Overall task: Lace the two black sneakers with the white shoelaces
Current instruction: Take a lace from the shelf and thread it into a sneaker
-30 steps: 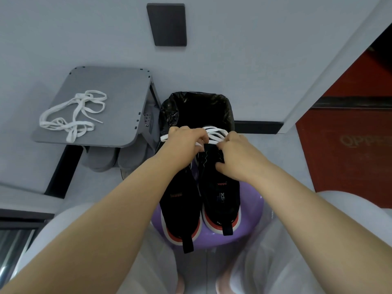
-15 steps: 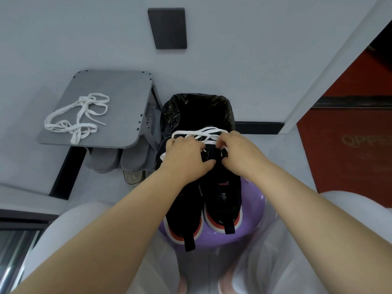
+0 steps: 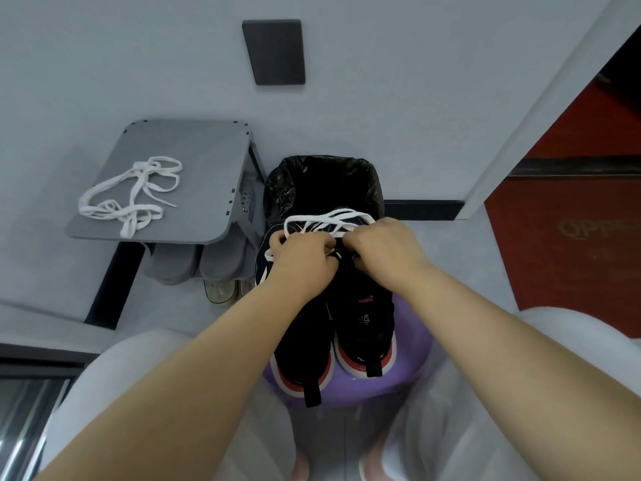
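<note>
Two black sneakers with red and white heels stand side by side on a purple stool between my knees, the left sneaker and the right sneaker. My left hand and my right hand meet over the toe end of the shoes, both with fingers curled around a white shoelace that loops out beyond them. Where the lace enters the shoe is hidden by my hands. A second white shoelace lies tangled on the grey side table to the left.
A bin lined with a black bag stands just beyond the shoes against the wall. Grey slippers sit under the side table. A dark plate hangs on the wall. A red floor area lies to the right.
Both hands have drawn slightly nearer to me and closer together over the shoes, and the lace loop has spread out beyond my fingers.
</note>
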Demonstrator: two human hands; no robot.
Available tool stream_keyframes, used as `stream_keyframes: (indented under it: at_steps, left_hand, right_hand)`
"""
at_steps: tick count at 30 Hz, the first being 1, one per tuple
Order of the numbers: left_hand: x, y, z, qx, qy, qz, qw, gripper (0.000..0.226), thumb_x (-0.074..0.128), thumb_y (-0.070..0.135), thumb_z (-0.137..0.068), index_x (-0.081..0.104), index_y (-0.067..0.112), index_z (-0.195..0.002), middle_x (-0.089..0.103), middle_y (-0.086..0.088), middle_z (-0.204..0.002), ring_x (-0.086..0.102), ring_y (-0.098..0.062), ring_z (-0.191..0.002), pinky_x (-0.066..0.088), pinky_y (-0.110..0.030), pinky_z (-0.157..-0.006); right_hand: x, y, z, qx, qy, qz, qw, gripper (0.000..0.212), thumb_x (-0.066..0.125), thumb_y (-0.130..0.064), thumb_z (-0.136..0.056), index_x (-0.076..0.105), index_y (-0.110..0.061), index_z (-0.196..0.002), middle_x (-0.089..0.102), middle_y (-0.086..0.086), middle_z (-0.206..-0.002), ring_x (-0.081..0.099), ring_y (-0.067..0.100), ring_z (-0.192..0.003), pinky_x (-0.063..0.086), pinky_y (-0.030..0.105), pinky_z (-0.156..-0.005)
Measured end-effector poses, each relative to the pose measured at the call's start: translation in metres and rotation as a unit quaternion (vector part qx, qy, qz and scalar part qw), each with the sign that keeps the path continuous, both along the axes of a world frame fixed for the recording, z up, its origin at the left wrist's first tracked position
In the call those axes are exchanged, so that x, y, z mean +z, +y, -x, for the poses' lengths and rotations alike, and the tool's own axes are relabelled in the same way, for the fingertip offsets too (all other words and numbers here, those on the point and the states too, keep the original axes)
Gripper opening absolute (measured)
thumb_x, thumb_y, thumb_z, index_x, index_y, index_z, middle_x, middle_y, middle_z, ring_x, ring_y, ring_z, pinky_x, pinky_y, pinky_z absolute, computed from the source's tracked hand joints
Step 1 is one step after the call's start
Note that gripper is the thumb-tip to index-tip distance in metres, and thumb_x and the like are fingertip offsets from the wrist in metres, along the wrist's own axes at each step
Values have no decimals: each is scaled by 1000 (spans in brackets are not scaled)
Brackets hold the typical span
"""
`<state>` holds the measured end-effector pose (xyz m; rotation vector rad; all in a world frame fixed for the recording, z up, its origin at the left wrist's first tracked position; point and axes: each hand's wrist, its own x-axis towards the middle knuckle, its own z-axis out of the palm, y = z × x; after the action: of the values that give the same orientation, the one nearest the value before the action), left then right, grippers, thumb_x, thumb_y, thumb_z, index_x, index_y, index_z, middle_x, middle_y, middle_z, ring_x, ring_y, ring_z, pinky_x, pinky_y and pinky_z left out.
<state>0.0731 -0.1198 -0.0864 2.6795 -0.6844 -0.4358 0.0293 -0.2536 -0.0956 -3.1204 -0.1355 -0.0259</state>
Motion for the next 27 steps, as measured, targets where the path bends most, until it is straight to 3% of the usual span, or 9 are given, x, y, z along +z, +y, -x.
stream_keyframes:
  at_steps: [3,5,7,10,13,14,19,24,27]
  left_hand:
    - [1,1,2,-19,8,9,1000,50,47,15,-86,47,38,-130,63,8,-107,52,-15,-110,9,-38,-109]
    - [1,0,1,-38,5,-19,999,48,44,17,-87,50,44,-126,56,7,-105,48,-19,-111,12,-42,-109]
    - [-1,-1,0,-39,4,-40,998,46,42,20,-88,52,47,-123,47,6,-99,45,-21,-113,15,-45,-110]
    - [-4,-2,-1,-32,5,-47,998,41,43,24,-89,54,45,-122,47,4,-101,42,-23,-117,14,-45,-110]
    - [-6,-3,-2,-16,21,-19,999,42,45,23,-88,54,44,-124,57,5,-114,41,-22,-119,12,-44,-110]
    - [-6,-3,-2,-12,24,-11,1000,43,45,23,-88,53,45,-124,58,5,-115,41,-21,-119,12,-44,-111]
    - [-8,0,-3,-16,18,3,1000,39,46,25,-88,54,45,-121,59,8,-112,42,-19,-118,13,-44,-110]
    - [-7,1,-2,-27,10,-2,1000,33,44,23,-88,57,40,-113,51,8,-100,42,-20,-114,14,-44,-107]
    - [-8,1,-2,-25,7,-2,1000,32,44,24,-88,56,37,-114,45,7,-98,41,-22,-115,14,-44,-107]
  right_hand:
    - [-12,-5,5,45,-77,43,995,12,72,-13,-56,64,-21,-55,58,-5,-50,58,19,-50,50,28,-71]
    - [-18,-9,6,68,-125,49,989,13,58,-17,-68,66,-22,-58,59,-7,-55,58,19,-59,42,31,-81]
    - [-22,-11,6,69,-149,1,986,11,59,-18,-69,67,-20,-61,60,-7,-59,57,20,-62,33,29,-77]
    - [-8,-4,9,-47,-125,-279,951,5,67,-14,-74,69,-18,-72,65,-4,-69,57,15,-65,41,25,-70]
    - [13,-2,9,-164,-127,-551,808,16,65,-9,-79,61,-23,-72,70,5,-76,57,9,-61,46,18,-60]
    - [17,-5,8,-167,-117,-559,803,18,63,-8,-79,58,-23,-73,69,6,-75,57,10,-59,46,19,-59]
    - [4,-6,3,-137,56,-322,935,7,70,-17,-77,66,-18,-83,53,-11,-65,49,3,-57,37,19,-57]
    - [-1,13,-4,-139,84,-218,962,11,65,-20,-81,69,-11,-85,64,6,-85,60,23,-81,42,28,-68]
    - [-2,22,-4,-163,75,-212,961,15,55,-14,-84,70,-8,-87,66,11,-85,61,28,-82,44,31,-67]
